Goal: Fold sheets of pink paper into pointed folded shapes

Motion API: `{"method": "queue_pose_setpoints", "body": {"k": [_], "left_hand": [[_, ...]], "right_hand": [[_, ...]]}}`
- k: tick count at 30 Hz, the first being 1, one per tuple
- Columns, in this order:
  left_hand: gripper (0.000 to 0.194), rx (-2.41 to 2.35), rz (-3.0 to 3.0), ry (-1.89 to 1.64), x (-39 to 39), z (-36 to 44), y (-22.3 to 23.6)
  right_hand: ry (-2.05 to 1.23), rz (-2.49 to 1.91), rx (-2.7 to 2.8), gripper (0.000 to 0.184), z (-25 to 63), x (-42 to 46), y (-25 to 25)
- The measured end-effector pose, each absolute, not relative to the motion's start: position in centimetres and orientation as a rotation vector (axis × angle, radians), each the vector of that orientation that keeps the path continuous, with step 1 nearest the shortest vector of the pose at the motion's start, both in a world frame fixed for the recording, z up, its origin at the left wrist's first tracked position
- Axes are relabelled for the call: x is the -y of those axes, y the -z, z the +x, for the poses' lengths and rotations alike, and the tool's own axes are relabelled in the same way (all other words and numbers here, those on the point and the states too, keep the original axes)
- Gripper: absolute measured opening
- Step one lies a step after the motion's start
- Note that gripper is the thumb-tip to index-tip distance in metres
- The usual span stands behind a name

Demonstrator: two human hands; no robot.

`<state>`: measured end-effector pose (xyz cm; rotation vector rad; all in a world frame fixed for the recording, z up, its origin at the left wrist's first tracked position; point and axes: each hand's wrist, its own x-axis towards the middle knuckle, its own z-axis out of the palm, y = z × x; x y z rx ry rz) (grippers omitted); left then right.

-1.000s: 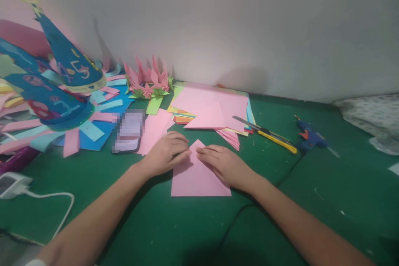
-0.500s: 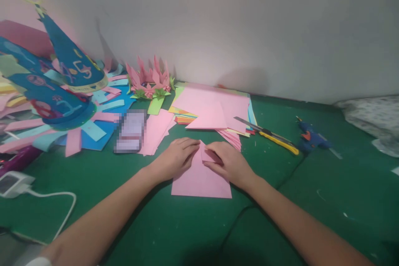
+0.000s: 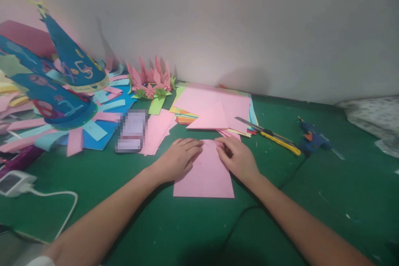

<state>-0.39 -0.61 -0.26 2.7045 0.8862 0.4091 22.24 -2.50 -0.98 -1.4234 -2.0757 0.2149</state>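
Note:
A pink sheet of paper (image 3: pixel 204 178) lies flat on the green table in front of me, its far edge between my hands. My left hand (image 3: pixel 181 156) rests over the sheet's far left corner, fingers together and curved, the tips pressing on it. At the far right corner, my right hand (image 3: pixel 238 156) pinches the paper between thumb and fingers. A small crease mark shows near the middle of the sheet. Just beyond the hands lies a folded pink paper (image 3: pixel 208 118) on a stack of coloured paper (image 3: pixel 215 95).
A yellow utility knife (image 3: pixel 280 141) and a blue glue gun (image 3: pixel 313 139) with a black cord lie to the right. On the left are a phone (image 3: pixel 131 131), blue cone hats (image 3: pixel 67 56), a pink paper crown (image 3: pixel 151 81) and a white charger (image 3: pixel 17 183) with its cable.
The flap folded over at the sheet's far right has been opened out, so the far edge is wider. My right hand has moved a little to the right.

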Motion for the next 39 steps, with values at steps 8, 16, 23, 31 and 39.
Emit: {"method": "queue_pose_setpoints", "body": {"k": [8,16,23,31,39], "left_hand": [[0.056,-0.894,2.72,-0.363,0.7,-0.4,0.3],[0.056,-0.897,2.716,-0.356,0.6,-0.3,0.3],[0.039,-0.954,2.663,-0.448,0.8,0.2,0.2],[0.04,-0.9,2.662,-0.463,1.1,0.7,0.6],[0.038,-0.911,2.717,-0.519,1.2,0.9,1.4]], "right_hand": [[-0.137,-1.239,2.185,0.022,22.5,2.3,0.9],[-0.106,-1.107,2.314,0.02,22.5,2.4,1.4],[-0.116,-1.07,2.333,0.019,22.5,2.4,1.3],[-0.104,-1.047,2.355,0.019,22.5,2.3,1.4],[-0.109,-1.035,2.365,0.02,22.5,2.2,1.3]]}}
